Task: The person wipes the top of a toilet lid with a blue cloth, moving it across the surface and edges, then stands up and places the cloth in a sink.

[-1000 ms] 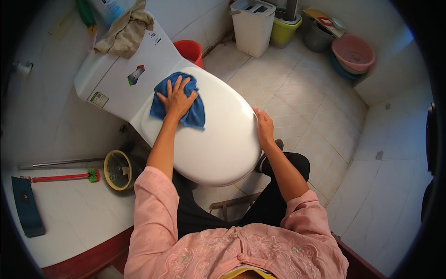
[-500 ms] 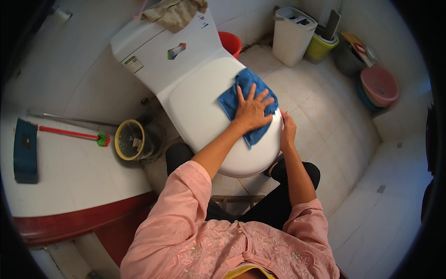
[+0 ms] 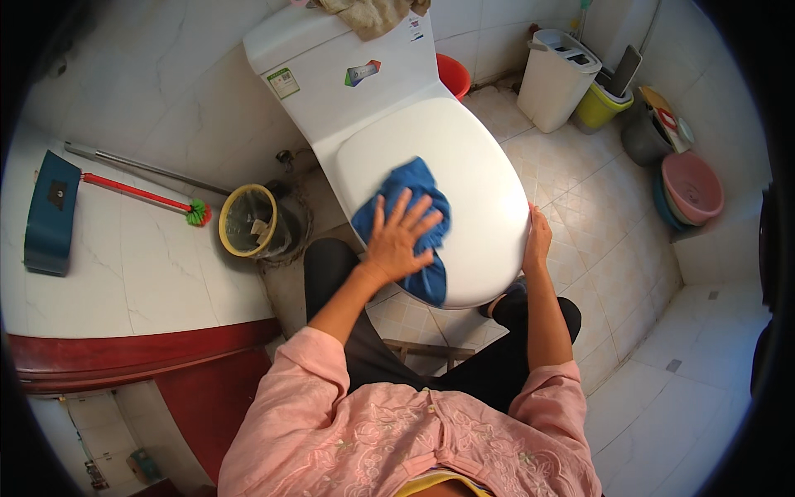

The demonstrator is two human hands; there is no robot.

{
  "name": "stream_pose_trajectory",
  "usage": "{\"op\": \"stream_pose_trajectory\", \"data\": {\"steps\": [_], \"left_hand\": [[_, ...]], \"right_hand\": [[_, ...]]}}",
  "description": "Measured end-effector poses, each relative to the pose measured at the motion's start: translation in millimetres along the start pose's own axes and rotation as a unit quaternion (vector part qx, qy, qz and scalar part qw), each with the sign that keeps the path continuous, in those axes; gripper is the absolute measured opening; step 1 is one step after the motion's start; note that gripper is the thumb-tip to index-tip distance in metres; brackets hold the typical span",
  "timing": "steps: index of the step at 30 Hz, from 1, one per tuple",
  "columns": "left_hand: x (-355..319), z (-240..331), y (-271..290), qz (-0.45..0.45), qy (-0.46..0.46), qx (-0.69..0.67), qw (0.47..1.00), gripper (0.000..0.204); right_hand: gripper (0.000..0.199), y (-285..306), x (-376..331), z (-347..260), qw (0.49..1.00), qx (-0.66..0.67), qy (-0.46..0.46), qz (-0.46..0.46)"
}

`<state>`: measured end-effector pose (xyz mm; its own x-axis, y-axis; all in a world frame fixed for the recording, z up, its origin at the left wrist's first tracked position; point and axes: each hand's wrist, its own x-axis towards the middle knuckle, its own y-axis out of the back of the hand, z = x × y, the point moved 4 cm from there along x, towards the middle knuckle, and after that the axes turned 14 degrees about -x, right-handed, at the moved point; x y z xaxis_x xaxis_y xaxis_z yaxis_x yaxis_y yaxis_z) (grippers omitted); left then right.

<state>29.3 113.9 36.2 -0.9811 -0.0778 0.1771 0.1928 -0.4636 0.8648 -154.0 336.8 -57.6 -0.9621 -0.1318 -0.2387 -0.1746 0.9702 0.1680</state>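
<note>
Pressing flat with spread fingers, the left hand (image 3: 396, 240) pins a soft, light blue cloth (image 3: 411, 222) on the toilet lid (image 3: 464, 166), near its front edge; it bunches easily, so palm pressure suits it. The right hand (image 3: 537, 240) seems curled over the lid's right rim, its grip partly hidden.

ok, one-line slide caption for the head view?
Left hand presses a blue cloth flat on the closed white toilet lid; right hand rests on the lid's rim.

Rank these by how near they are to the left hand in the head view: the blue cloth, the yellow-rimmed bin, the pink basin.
1. Blue cloth: under the left hand, on the toilet lid.
2. Yellow-rimmed bin: on the floor to its left.
3. Pink basin: far right, by the wall.
</note>
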Motion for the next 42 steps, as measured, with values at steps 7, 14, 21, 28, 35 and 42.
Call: {"op": "stream_pose_trajectory", "data": {"steps": [7,14,21,28,35,42], "left_hand": [[52.6,-117.6,35.2,0.1,0.095,-0.031,0.99,0.06],[92.7,-171.1,40.9,0.116,0.208,-0.091,0.967,0.058],[65.5,-146.3,31.6,0.133,0.2,-0.047,0.97,0.057],[0.0,-77.4,0.6,0.199,0.097,-0.053,0.974,0.058],[-60.9,33.6,-31.6,0.187,0.033,-0.077,0.979,0.058],[-66.2,99.4,-61.2,0.004,-0.026,-0.029,0.999,0.061]], "right_hand": [[0.049,2.1,0.0,0.7,1.0,0.003,0.0,0.008],[0.049,3.2,-5.1,-6.7,1.0,-0.025,-0.006,0.001],[0.045,2.5,0.3,-1.6,1.0,0.001,0.007,0.016],[0.044,1.7,-3.3,-6.5,0.999,0.022,0.005,0.031],[0.045,4.8,1.6,0.1,0.998,0.031,0.023,0.044],[0.052,1.2,0.8,6.1,0.993,0.111,-0.007,0.031]]}}
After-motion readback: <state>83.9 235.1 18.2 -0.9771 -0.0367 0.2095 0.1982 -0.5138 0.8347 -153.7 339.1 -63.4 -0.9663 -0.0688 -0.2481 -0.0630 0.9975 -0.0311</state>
